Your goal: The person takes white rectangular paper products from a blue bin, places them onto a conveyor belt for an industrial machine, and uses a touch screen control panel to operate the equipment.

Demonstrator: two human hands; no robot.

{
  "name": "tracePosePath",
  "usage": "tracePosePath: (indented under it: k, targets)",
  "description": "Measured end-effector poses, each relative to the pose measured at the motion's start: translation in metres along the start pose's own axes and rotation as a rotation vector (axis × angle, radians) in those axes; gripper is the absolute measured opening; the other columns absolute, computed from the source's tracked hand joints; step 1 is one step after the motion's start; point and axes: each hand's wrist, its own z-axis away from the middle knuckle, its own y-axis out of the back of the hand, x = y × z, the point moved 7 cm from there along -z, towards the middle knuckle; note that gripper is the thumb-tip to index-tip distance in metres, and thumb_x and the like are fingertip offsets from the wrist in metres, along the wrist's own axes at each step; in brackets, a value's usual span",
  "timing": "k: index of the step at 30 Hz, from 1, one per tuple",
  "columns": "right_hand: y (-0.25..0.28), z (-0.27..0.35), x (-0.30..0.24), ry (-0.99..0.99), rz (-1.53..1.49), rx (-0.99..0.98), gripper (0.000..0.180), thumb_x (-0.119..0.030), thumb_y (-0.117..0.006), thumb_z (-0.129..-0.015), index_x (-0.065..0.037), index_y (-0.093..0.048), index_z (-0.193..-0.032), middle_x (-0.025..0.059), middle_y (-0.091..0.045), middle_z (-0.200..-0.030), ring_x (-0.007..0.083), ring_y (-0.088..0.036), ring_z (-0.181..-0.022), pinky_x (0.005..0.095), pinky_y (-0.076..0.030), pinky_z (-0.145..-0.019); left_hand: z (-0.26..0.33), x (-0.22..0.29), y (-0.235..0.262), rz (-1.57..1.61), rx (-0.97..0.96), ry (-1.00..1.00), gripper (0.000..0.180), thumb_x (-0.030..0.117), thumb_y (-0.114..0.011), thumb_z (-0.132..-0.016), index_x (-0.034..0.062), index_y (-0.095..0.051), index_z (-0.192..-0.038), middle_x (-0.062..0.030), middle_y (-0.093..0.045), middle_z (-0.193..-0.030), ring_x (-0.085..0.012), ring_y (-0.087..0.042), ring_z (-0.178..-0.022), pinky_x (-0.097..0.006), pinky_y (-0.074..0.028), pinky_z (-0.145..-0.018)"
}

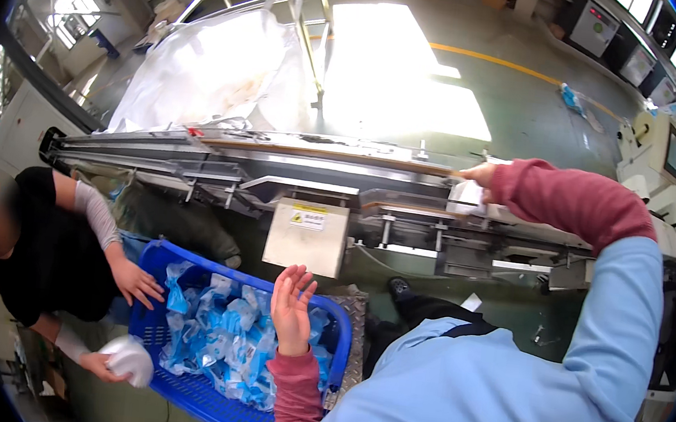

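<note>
My right hand reaches far forward to the conveyor. Its fingers close around the upper part of a small white packet beside the rail; part of the grip is hidden. Held up with nothing in it, my left hand has its fingers extended over the right side of a blue plastic basket. Many crumpled blue-and-white plastic packets fill that basket.
At the left, a co-worker rests one hand on the basket's rim and holds a white rounded bundle in the other. A pale box juts from the conveyor. Beyond stand a metal railing and white sheeting.
</note>
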Motion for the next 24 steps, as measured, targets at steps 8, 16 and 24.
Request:
tracePosePath:
  k: [8, 16, 24]
  targets:
    - [0.115, 0.228, -0.086, 1.105, 0.415, 0.138, 0.033, -0.023, -0.053, -0.09, 0.003, -0.054, -0.111, 0.0101, -0.063, -0.086, 0.0221, -0.065, -0.082, 0.0292, -0.053, -0.072, 0.002, -0.014, -0.189, -0.517, -0.487, -0.291, 0.02, 0.003, -0.055, -0.086, -0.0008, -0.057, -0.105, -0.0057, -0.058, -0.099, -0.0118, -0.056, -0.089, -0.023, -0.044, -0.079]
    - [0.154, 0.305, 0.438, 0.341, -1.36, 0.844, 0.029, -0.033, -0.05, -0.092, -0.01, -0.056, -0.109, 0.0009, -0.062, -0.093, 0.01, -0.059, -0.082, 0.0233, -0.048, -0.067, 0.046, -0.143, -0.33, -0.631, -0.926, -0.478, 0.008, 0.005, -0.057, -0.083, -0.0025, -0.061, -0.085, -0.0089, -0.061, -0.08, -0.0146, -0.054, -0.071, -0.024, -0.042, -0.066]
    - [0.119, 0.436, 0.878, 0.062, -1.773, 1.475, 0.022, -0.028, -0.055, -0.089, -0.012, -0.059, -0.104, -0.0012, -0.06, -0.091, 0.0072, -0.057, -0.081, 0.0211, -0.046, -0.068, 0.235, -0.324, -0.478, -0.521, -1.356, -0.407, 0.014, 0.006, -0.048, -0.088, -0.0028, -0.058, -0.084, -0.0083, -0.057, -0.077, -0.0152, -0.054, -0.073, -0.025, -0.042, -0.066]
